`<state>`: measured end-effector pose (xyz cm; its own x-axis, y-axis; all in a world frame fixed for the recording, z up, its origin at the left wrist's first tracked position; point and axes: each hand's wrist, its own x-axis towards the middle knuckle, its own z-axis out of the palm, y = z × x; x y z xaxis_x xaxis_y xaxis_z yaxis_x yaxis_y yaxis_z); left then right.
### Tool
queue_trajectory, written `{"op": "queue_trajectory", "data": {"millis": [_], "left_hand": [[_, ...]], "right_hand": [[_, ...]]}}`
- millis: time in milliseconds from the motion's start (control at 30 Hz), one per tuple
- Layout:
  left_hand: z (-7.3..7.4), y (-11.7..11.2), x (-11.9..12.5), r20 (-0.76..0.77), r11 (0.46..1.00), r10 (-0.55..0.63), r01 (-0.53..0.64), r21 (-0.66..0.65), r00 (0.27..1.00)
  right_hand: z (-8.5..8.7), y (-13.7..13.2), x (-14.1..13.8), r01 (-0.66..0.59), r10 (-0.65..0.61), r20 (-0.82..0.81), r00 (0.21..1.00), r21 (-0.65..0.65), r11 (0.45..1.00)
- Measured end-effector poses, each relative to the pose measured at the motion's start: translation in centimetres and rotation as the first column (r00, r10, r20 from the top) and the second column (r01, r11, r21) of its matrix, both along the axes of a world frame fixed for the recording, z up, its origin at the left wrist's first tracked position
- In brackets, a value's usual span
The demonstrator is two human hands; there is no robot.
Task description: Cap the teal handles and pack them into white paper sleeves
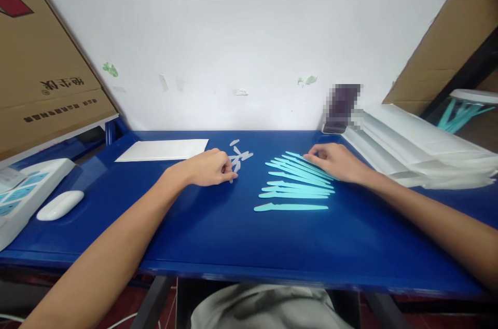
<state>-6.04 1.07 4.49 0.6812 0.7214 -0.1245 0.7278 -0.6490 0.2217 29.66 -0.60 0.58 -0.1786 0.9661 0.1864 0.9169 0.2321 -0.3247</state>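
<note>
My left hand is closed in a pinch at the near side of a small scatter of translucent blade caps. A pale cap tip shows under its fingertips. To the right, several turquoise eyebrow razors lie fanned out on the blue table, blade ends toward the left. One razor lies apart at the near side of the fan. My right hand rests over the far right of the fan, fingers curled in on the farthest razor. Its grip is partly hidden by the hand itself.
A white sheet or pad lies at the back left. Left of me are a white computer mouse and a white tray. White sleeves are stacked at right, beside a blurred upright phone-like object. Cardboard boxes flank the table.
</note>
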Motion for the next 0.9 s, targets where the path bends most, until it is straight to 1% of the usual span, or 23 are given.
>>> {"op": "queue_trajectory", "data": {"millis": [67,100,133,167,200,267,300,367,433,500,633,700,800,900], "left_hand": [[0.0,-0.4,0.5,0.032,0.999,-0.04,0.04,0.008,0.999],[0.1,-0.6,0.6,0.045,0.998,-0.055,0.054,0.026,0.997],[0.1,-0.7,0.6,0.051,0.997,-0.064,0.061,0.049,0.997],[0.3,-0.7,0.6,0.052,0.996,-0.065,0.061,0.071,0.997],[0.4,-0.7,0.5,0.048,0.995,-0.06,0.055,0.087,0.997],[0.7,-0.5,0.2,0.034,0.995,-0.039,0.036,0.094,0.999],[0.8,-0.4,0.0,0.028,0.996,-0.026,0.023,0.091,0.999],[1.0,-0.1,-0.3,0.023,0.995,0.01,-0.012,0.097,1.0],[1.1,0.0,-0.5,0.027,0.993,0.051,-0.054,0.109,0.998],[1.0,0.1,-0.4,0.038,0.993,0.075,-0.079,0.09,0.996],[0.6,0.0,-0.1,0.067,0.999,0.04,-0.04,-0.004,0.997],[0.5,0.0,0.0,0.076,1.0,0.015,-0.013,-0.028,0.997],[0.3,0.1,-0.1,0.086,0.997,-0.002,0.008,-0.074,0.996],[0.3,0.3,-0.2,0.079,0.993,-0.005,0.014,-0.117,0.997]], "right_hand": [[0.4,-0.8,-0.3,0.004,-0.003,-0.015,1.0,0.039,0.999],[0.5,-1.3,-0.5,-0.02,0.021,-0.021,1.0,0.053,0.998],[0.7,-1.9,-0.7,-0.073,0.074,-0.023,0.997,0.057,0.996],[0.8,-2.6,-1.1,-0.153,0.154,-0.02,0.988,0.051,0.987],[0.9,-3.2,-1.5,-0.25,0.25,-0.011,0.968,0.04,0.968],[1.1,-4.6,-2.4,-0.428,0.427,0.024,0.904,0.022,0.904],[1.2,-5.2,-2.9,-0.487,0.486,0.048,0.873,0.015,0.873],[1.2,-6.0,-3.7,-0.544,0.542,0.102,0.835,-0.009,0.839],[1.2,-6.4,-4.2,-0.547,0.548,0.141,0.825,-0.045,0.836],[1.1,-6.4,-4.3,-0.526,0.531,0.146,0.834,-0.079,0.847],[1.0,-6.0,-4.1,-0.449,0.461,0.07,0.885,-0.14,0.883],[1.2,-5.9,-3.9,-0.421,0.433,0.041,0.901,-0.163,0.892],[1.8,-6.0,-3.7,-0.399,0.415,0.036,0.909,-0.214,0.892],[2.4,-6.4,-3.5,-0.394,0.421,0.025,0.907,-0.301,0.868]]}}
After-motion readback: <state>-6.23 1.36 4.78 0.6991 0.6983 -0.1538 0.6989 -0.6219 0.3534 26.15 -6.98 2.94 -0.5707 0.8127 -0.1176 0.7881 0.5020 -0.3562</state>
